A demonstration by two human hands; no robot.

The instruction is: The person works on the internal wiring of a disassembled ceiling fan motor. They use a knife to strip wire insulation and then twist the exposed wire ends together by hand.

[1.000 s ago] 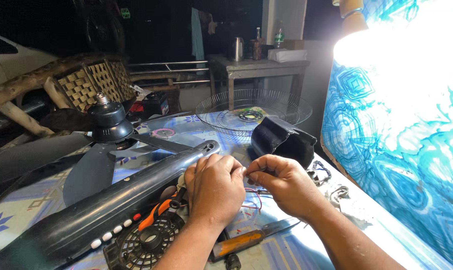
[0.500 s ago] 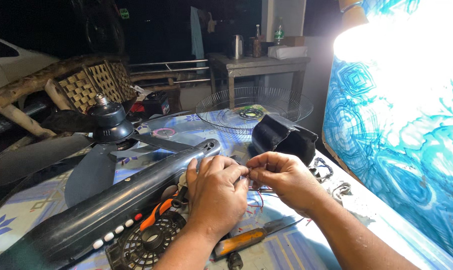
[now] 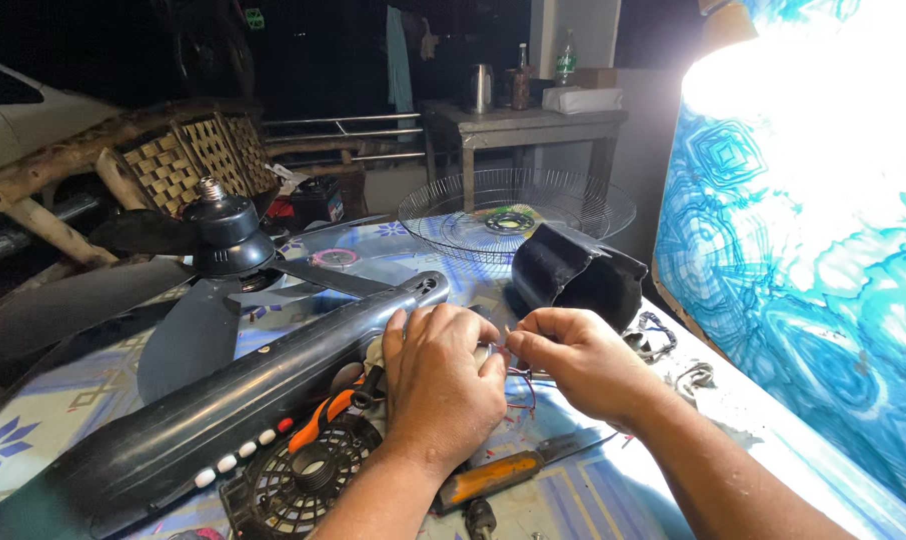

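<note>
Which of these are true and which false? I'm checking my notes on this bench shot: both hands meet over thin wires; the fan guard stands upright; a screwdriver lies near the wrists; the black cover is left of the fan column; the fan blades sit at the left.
1. Both hands, left hand and right hand, meet over thin wires: true.
2. The fan guard stands upright: false, it lies flat on the table.
3. A screwdriver lies near the wrists: true.
4. The black cover is left of the fan column: false, it is to its right.
5. The fan blades sit at the left: true.
</note>
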